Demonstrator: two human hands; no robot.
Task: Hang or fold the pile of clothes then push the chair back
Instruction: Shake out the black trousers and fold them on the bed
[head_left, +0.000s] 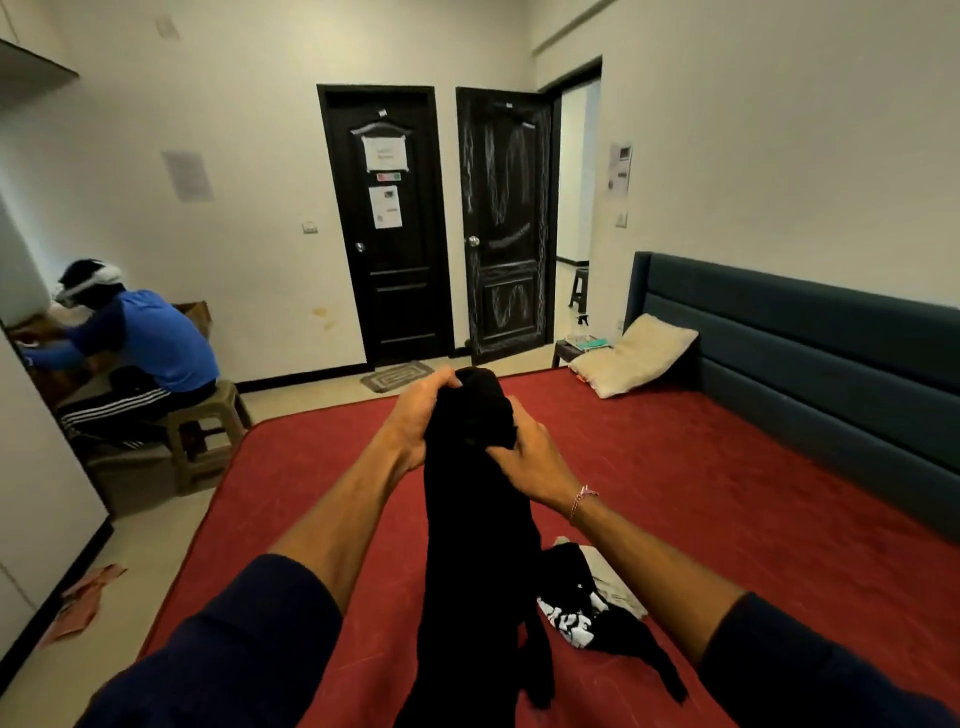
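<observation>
I hold a black garment (475, 545) up over the red bed (727, 493). Its top is bunched between my hands and the rest hangs down towards the near edge. My left hand (421, 415) grips the bunched top from the left. My right hand (530, 457) grips it from the right, a little lower. On the bed below my right forearm lies a small pile of clothes (587, 608): black cloth, a black piece with white lettering, and something pale underneath.
A dark padded headboard (805, 353) runs along the right wall with a beige pillow (634, 353) against it. A person in blue sits on a plastic stool (208, 431) at the left. Two dark doors (395, 228) stand ahead. Papers (83, 603) lie on the floor at left.
</observation>
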